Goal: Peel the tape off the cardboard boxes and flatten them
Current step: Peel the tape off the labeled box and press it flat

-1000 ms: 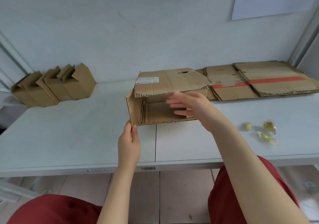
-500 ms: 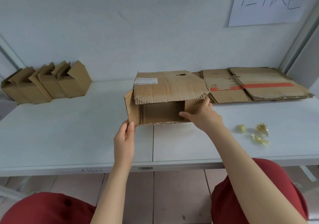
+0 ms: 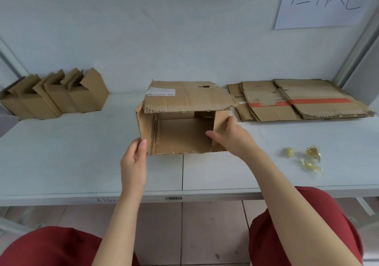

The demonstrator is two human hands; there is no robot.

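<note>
The table carries everything. The box lies on its side between the two hands, its open mouth towards the person and its top flap jutting out above both grips, ragged along the edge. Beyond the right hand, against the wall, lies a flat stack of boxes already done. Well out past the left hand stand the upright boxes, probably waiting their turn.

The left hand pinches the lower front corner of the box's left side flap between thumb and fingers. The right hand clasps the right side flap, thumb inside the mouth and fingers round the outside. Both hands hold cardboard, neither is idle.

Outward of the right hand, near the table's front edge, lie three tape wads. No tape shows on this box, though its far end is hidden. A white label sits on the top flap, above the left grip.

The box looks light, worn corrugated board: stiff across a panel, weak along its creases, and apt to tear at the frayed edges and the hole in the top flap. It should fold best held at the side flaps near the corner creases, as now, with opposite corners pushed past each other. A hold on the torn edge seems likely to rip.
</note>
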